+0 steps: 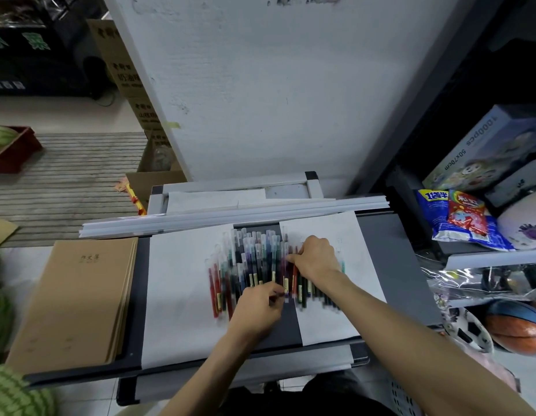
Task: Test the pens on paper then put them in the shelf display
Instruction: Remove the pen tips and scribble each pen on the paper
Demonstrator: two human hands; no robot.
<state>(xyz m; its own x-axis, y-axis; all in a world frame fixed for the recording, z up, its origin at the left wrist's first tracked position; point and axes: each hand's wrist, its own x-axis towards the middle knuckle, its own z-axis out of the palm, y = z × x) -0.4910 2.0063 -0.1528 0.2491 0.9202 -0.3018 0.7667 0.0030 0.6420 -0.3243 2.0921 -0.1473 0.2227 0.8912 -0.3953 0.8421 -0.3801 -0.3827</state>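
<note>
Left hand (pixel 257 307), centre frame, pinches at the blurred lower ends of the pens (pixel 248 265) heaped across two paper sheets (pixel 176 280). Right hand (pixel 316 258) curls over the heap's right side, hiding pens; I cannot tell whether it grips any.

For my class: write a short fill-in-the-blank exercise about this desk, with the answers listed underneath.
1. The left hand and the right hand both touch the pile of ____.
2. That pile lies between two white sheets of ____.
3. To the left of the sheets lies a stack of ____ notebooks.
Answers: pens; paper; brown.
</note>
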